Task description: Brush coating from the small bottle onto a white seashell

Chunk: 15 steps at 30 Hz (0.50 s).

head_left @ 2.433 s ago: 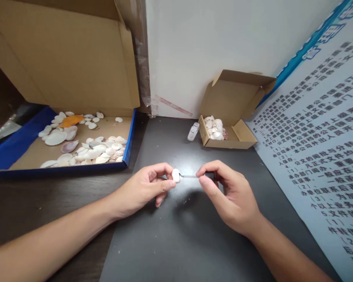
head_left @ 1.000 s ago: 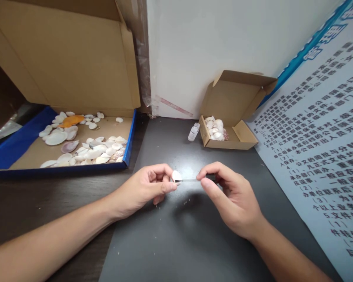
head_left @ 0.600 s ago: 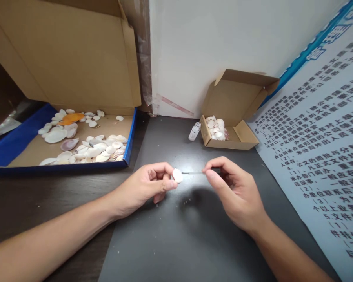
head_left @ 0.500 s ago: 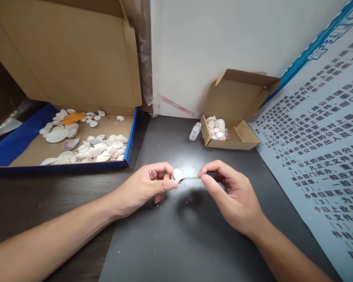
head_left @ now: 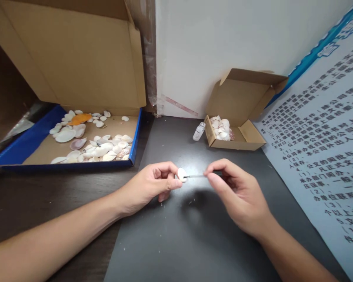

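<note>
A small white seashell [head_left: 181, 174] is pinched between the thumb and fingers of my left hand [head_left: 160, 182], held above the dark mat. Opposite it, my right hand [head_left: 238, 196] is closed, thumb against forefinger, on a thin pale stick with a dark tip [head_left: 195, 176]. The stick lies nearly level, and its dark tip meets the shell's face, touching it as far as I can see. Whether the tip is bristle or metal is too small to tell. The stick's far end is hidden by my right hand.
A blue-edged cardboard box [head_left: 132, 137] at the left holds many shells [head_left: 106, 148] and an orange piece [head_left: 80, 118]. At the back right stand a small glass bottle [head_left: 199, 132] and a small open carton [head_left: 238, 145] with shells. A printed sheet [head_left: 326, 156] borders the grey mat [head_left: 153, 250].
The shell has turned in my left hand and shows more of its white face. The stick's dark tip has moved from the shell's lower edge onto that face. The whole view has shifted slightly.
</note>
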Motion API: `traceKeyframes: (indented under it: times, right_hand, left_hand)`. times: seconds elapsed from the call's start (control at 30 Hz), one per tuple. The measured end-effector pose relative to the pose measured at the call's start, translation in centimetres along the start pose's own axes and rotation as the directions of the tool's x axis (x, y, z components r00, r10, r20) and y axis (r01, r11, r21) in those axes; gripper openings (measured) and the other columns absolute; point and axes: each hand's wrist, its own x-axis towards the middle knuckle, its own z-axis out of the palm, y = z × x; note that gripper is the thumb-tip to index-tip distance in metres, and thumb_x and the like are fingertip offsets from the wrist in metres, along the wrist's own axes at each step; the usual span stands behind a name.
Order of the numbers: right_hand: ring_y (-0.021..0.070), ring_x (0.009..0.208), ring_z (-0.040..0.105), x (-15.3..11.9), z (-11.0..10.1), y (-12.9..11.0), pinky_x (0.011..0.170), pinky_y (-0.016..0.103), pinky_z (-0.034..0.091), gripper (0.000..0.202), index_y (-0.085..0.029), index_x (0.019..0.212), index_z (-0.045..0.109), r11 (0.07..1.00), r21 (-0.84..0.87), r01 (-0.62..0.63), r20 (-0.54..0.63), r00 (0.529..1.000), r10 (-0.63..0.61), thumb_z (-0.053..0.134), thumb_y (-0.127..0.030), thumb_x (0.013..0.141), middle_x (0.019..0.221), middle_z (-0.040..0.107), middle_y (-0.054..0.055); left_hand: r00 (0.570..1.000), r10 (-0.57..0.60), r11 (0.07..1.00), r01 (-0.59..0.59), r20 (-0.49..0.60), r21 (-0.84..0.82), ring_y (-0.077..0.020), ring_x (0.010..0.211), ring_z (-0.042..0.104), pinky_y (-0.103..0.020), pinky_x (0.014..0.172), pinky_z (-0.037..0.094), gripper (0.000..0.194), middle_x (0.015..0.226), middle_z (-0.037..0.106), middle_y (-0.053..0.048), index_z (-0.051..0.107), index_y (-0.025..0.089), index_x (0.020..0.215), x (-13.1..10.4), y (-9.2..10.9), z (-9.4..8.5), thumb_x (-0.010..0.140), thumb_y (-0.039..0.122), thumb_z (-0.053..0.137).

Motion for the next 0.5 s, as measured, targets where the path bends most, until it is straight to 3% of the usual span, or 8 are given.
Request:
traceKeyframes:
  times: [0.1, 0.23, 0.33, 0.5]
  right_hand:
    - [0.0094, 0.052, 0.043, 0.03, -0.02, -0.02, 0.050, 0.022, 0.036, 0.010, -0.022, 0.083, 0.060, 0.999, -0.043, -0.008, -0.061, 0.998, 0.006, 0.056, -0.026, 0.091, 0.063, 0.051, -0.005]
    - [0.0097, 0.052, 0.046, 0.01, -0.07, -0.13, 0.050, 0.022, 0.037, 0.010, -0.022, 0.084, 0.060, 0.999, 0.038, 0.006, 0.014, 1.000, -0.007, 0.055, -0.025, 0.091, 0.065, 0.055, -0.004]
    - [0.0097, 0.052, 0.045, -0.02, -0.04, -0.16, 0.051, 0.023, 0.037, 0.009, -0.021, 0.082, 0.060, 0.999, -0.035, -0.013, -0.019, 1.000, 0.012, 0.057, -0.024, 0.090, 0.063, 0.053, -0.004]
    - [0.0094, 0.053, 0.045, -0.04, 0.04, -0.14, 0.050, 0.022, 0.037, 0.008, -0.022, 0.084, 0.061, 1.000, 0.023, 0.011, 0.008, 1.000, -0.011, 0.057, -0.025, 0.091, 0.064, 0.054, -0.005]
  left_hand:
    - [1.000, -0.002, 1.000, 0.002, -0.006, -0.007, -0.0044, 0.046, 0.037, -0.019, 0.047, 0.028, 0.023, 0.054, 0.043, 0.008, 0.061, 0.018, 0.082, 0.01, -0.01, -0.03, 0.078, 0.034, 0.076]
    - [1.000, -0.003, 1.000, 0.003, 0.009, -0.030, -0.0039, 0.046, 0.037, -0.019, 0.047, 0.030, 0.023, 0.054, 0.044, 0.008, 0.061, 0.017, 0.083, 0.03, -0.01, -0.02, 0.079, 0.035, 0.075]
    - [1.000, 0.007, 0.999, -0.006, 0.016, -0.052, -0.0039, 0.047, 0.037, -0.018, 0.047, 0.032, 0.024, 0.055, 0.044, 0.008, 0.060, 0.018, 0.084, -0.02, -0.01, 0.04, 0.079, 0.035, 0.075]
    - [0.999, 0.026, 0.998, -0.023, 0.037, -0.066, -0.0039, 0.047, 0.037, -0.018, 0.047, 0.034, 0.023, 0.055, 0.044, 0.008, 0.059, 0.018, 0.084, -0.04, -0.04, 0.01, 0.080, 0.034, 0.074]
